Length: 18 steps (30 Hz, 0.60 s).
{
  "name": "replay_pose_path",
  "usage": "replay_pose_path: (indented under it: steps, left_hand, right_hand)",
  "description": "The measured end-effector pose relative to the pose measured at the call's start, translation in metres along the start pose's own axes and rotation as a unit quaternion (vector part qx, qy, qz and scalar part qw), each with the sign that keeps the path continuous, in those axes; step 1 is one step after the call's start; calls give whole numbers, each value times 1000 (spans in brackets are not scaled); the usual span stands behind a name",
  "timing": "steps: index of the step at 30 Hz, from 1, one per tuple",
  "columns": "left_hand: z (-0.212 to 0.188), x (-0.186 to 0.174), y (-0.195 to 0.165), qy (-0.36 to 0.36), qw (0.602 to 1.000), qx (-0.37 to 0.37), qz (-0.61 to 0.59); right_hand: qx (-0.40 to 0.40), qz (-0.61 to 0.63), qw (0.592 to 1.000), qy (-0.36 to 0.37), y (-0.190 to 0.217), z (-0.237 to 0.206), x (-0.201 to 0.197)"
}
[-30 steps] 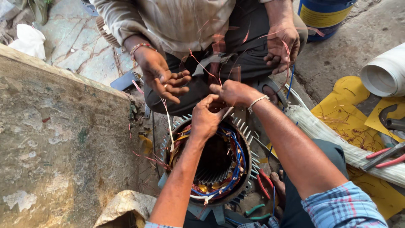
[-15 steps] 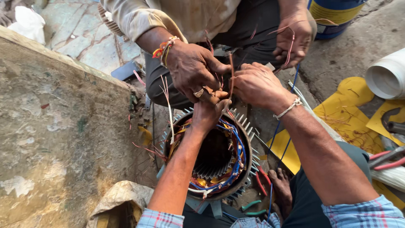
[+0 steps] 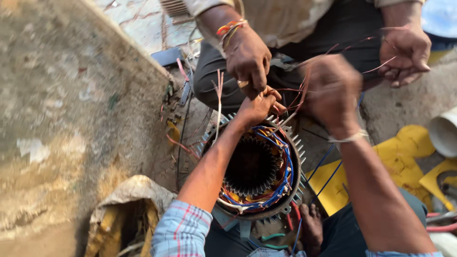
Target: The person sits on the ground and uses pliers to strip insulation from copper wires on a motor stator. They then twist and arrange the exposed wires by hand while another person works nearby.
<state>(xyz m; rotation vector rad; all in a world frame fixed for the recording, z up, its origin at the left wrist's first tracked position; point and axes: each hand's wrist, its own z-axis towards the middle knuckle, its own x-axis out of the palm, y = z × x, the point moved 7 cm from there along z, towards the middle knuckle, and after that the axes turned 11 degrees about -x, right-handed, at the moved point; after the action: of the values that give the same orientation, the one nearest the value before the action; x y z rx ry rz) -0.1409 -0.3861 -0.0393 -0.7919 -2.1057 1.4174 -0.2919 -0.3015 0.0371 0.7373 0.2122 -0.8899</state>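
A round finned motor stator with copper windings and blue and red leads stands between my arms. My left hand is closed on thin copper wires at the stator's far rim. Blurred with motion, my right hand is raised just right of it, closed on a bunch of the same thin wires. Facing me sits another person, whose one hand, with coloured thread at the wrist and a ring, presses down onto my left hand. That person's other hand holds loose wire ends at the upper right.
A rough concrete block fills the left side. A crumpled sack lies at its foot. Yellow sheet pieces and a white pipe end lie at the right. My bare foot rests below the stator.
The view has dropped closer over the stator. The other person's hand has come down onto my left hand. My right hand has lifted, pulling the wires up and to the right.
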Motion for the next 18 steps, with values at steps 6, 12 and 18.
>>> replay_pose_path:
  steps: [6,12,18]
  left_hand:
    - [-37,-36,-11,-30,998,7,-53]
    - [-92,-84,6,-90,989,-22,-112]
    - [-171,-131,40,-166,961,18,-220]
  right_hand:
    - [254,608,711,-245,-50,-22,-81]
    - [269,602,712,-242,-11,-107,-150]
    - [279,520,782,-201,56,-166,-162]
